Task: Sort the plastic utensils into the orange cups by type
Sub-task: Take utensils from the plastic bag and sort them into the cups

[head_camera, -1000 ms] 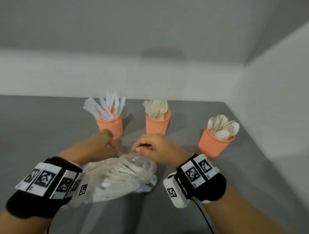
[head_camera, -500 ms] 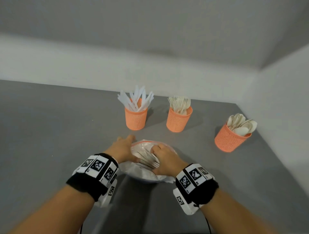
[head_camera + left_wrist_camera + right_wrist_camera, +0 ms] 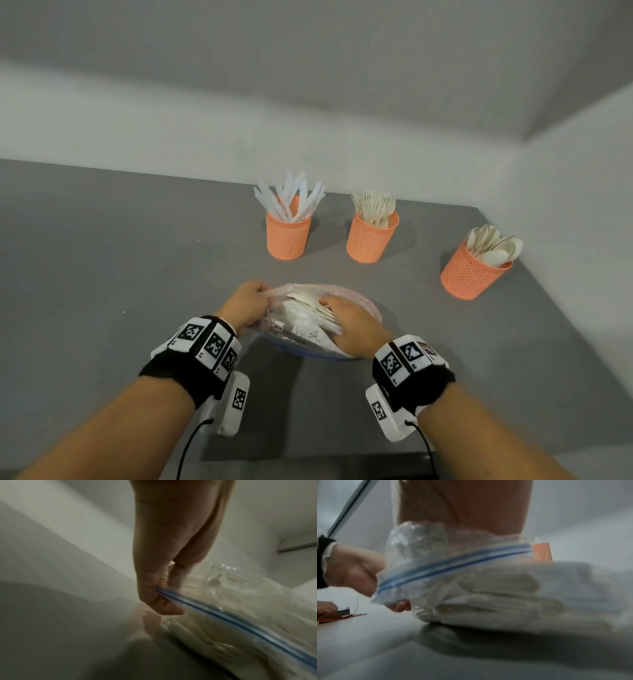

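A clear zip bag [image 3: 363,305] of white plastic utensils [image 3: 301,310] lies on the grey table [image 3: 120,257] in front of three orange mesh cups. The left cup [image 3: 287,236] holds knives, the middle cup [image 3: 370,240] forks, the right cup [image 3: 469,274] spoons. My left hand [image 3: 248,303] pinches the bag's blue zip edge [image 3: 197,605] at its left end. My right hand [image 3: 352,322] is inside the bag's mouth, fingers curled over a bundle of utensils; the thumb is hidden. In the right wrist view the bag [image 3: 453,561] wraps the palm and hides the fingers.
White walls close the table at the back and right, just beyond the spoon cup. The table's near edge [image 3: 308,460] runs under my forearms. In the right wrist view, another hand [image 3: 325,606] and copper-coloured pieces [image 3: 335,617] show far left.
My right hand has gone from the bag's mouth into the bag and onto the utensils. My left hand has kept hold of the bag's edge. The head view has pulled back and up.
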### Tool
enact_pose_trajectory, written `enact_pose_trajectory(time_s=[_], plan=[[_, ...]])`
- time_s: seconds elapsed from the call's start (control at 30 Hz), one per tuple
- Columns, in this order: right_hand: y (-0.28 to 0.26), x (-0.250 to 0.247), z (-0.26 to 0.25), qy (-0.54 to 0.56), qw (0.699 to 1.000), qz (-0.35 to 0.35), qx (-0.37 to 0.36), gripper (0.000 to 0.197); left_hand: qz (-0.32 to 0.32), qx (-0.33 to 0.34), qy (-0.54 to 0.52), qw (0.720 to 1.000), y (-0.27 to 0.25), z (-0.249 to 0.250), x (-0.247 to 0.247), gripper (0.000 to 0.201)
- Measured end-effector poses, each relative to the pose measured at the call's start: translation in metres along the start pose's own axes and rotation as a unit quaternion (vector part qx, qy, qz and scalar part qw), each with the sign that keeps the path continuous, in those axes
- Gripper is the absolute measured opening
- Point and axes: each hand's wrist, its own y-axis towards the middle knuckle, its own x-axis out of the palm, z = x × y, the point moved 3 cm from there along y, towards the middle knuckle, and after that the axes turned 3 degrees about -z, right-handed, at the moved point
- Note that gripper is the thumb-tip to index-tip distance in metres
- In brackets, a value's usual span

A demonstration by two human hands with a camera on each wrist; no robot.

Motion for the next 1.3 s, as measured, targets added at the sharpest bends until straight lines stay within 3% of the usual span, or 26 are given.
enact_pose_trajectory(time_s=[0.1, 0.2, 0.33, 0.4, 0.47, 0.57, 0.67, 0.73, 0.83, 0.9, 1.03, 1.13, 1.2, 1.3], plan=[[0.005, -0.004, -0.007, -0.057, 0.998, -0.009, 0.026, 0.056, -0.061, 0.025, -0.002, 0.998, -0.009, 0.003, -0.001, 0.013], [0.007, -0.002, -0.014, -0.075, 0.997, -0.020, 0.013, 0.059, -0.110, 0.015, 0.025, 0.994, -0.014, 0.008, 0.002, 0.037], [0.009, -0.019, -0.001, -0.003, 0.998, -0.053, 0.035, 0.052, -0.040, 0.043, 0.286, 0.956, -0.016, 0.016, -0.007, 0.028], [0.011, -0.025, 0.005, 0.000, 0.998, -0.052, 0.037, 0.045, -0.021, 0.044, 0.319, 0.947, -0.017, 0.017, -0.010, 0.022], [0.011, -0.022, 0.002, -0.018, 0.998, -0.048, 0.030, 0.048, -0.028, 0.039, 0.273, 0.961, -0.016, 0.017, -0.007, 0.021], [0.014, -0.007, -0.005, -0.046, 0.998, -0.040, 0.011, 0.059, -0.062, 0.005, 0.104, 0.993, -0.015, 0.016, 0.000, 0.015], [0.017, 0.002, -0.007, -0.034, 0.999, -0.031, 0.028, 0.063, -0.052, 0.010, 0.045, 0.998, -0.010, 0.011, 0.002, 0.004], [0.018, 0.005, -0.009, -0.028, 0.999, -0.017, 0.035, 0.052, -0.024, 0.018, 0.007, 1.000, -0.009, 0.008, 0.002, 0.012], [0.018, 0.007, -0.013, -0.046, 0.999, 0.001, 0.019, 0.026, -0.007, -0.002, -0.133, 0.991, -0.005, 0.005, -0.005, 0.022], [0.021, 0.008, -0.010, -0.065, 0.998, -0.019, -0.001, 0.025, -0.010, -0.016, -0.176, 0.984, -0.005, 0.006, -0.008, 0.019], [0.023, 0.008, -0.008, -0.098, 0.995, -0.032, -0.012, 0.029, -0.043, 0.017, -0.176, 0.983, -0.012, 0.017, -0.002, 0.020], [0.021, 0.012, -0.010, -0.129, 0.992, 0.001, -0.004, 0.026, -0.118, 0.090, -0.165, 0.975, -0.017, 0.023, -0.005, 0.043], [0.022, 0.015, -0.010, -0.141, 0.990, 0.022, -0.010, 0.026, -0.155, 0.132, -0.118, 0.972, -0.021, 0.025, -0.009, 0.048], [0.021, 0.017, -0.008, -0.097, 0.995, 0.011, -0.018, 0.027, -0.147, 0.135, 0.017, 0.980, -0.025, 0.030, -0.014, 0.041]])
